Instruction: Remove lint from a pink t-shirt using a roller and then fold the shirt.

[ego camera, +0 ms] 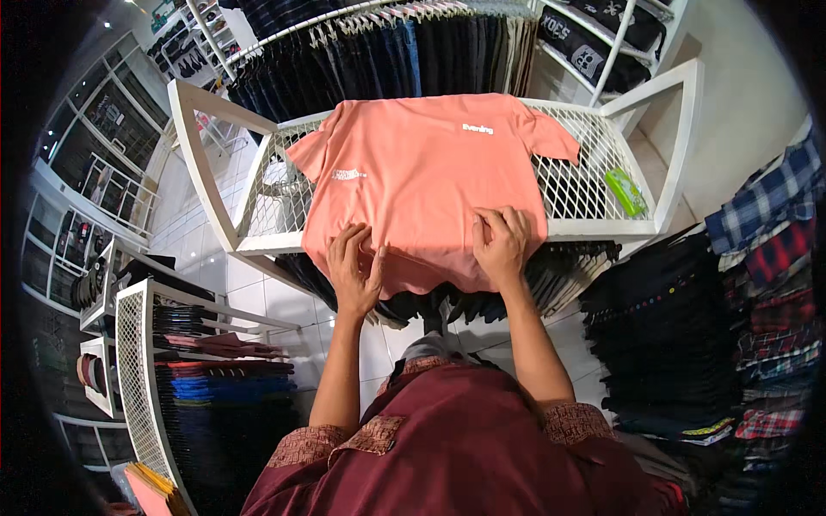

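Note:
A salmon-pink T-shirt [426, 168] lies spread over a white metal mesh rack top [574, 187], its lower edge hanging over the near bar. Small white lettering shows on its chest and on its left part. My left hand [355, 261] rests on the cloth at the lower left, fingers bent, thumb and fingertips at a fold. On the lower right of the shirt is my right hand [503, 242], fingers curled against the fabric. Whether either hand pinches the cloth is hard to tell. The sleeves lie out to both sides on the mesh.
A green packet [625, 192] lies on the mesh at the right. Dark trousers [387, 64] hang on a rail behind. Folded plaid shirts [774, 316] and dark clothes are stacked at the right. Another mesh-sided rack [139, 361] with hanging clothes stands at the left.

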Demonstrator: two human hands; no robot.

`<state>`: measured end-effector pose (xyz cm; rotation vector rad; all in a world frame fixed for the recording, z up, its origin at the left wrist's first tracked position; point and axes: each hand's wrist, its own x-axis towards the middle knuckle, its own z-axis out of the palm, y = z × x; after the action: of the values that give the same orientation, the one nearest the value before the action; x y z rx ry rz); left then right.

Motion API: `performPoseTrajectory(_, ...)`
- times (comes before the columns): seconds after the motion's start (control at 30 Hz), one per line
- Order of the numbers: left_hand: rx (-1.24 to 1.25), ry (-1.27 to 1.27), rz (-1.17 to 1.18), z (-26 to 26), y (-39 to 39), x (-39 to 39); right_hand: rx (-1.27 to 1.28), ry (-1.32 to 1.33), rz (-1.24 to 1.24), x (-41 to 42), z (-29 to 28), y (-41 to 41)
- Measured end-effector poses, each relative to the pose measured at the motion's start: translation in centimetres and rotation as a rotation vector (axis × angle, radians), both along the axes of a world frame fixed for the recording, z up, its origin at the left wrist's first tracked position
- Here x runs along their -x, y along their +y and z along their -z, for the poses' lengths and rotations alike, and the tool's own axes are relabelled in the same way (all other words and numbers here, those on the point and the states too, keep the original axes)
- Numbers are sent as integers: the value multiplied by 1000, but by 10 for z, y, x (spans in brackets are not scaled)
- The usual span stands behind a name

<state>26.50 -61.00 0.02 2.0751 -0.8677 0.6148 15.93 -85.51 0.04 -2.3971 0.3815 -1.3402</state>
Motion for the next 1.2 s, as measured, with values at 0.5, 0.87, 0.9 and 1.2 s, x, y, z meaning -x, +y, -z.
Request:
performPoseTrajectory(0.5, -60, -28, 46, 5, 5, -1, -14, -66, 56, 2, 12, 2)
performPoseTrajectory(0.87, 7, -37, 92, 17, 24, 22, 68, -7, 168, 12, 12, 27)
performPoseTrajectory(0.9, 17, -28, 86, 21, 27, 27, 100, -32, 176, 13, 11, 29)
performPoseTrajectory(1.2, 142, 217, -81, 39, 26, 50, 40, -12, 172, 15, 17, 48)
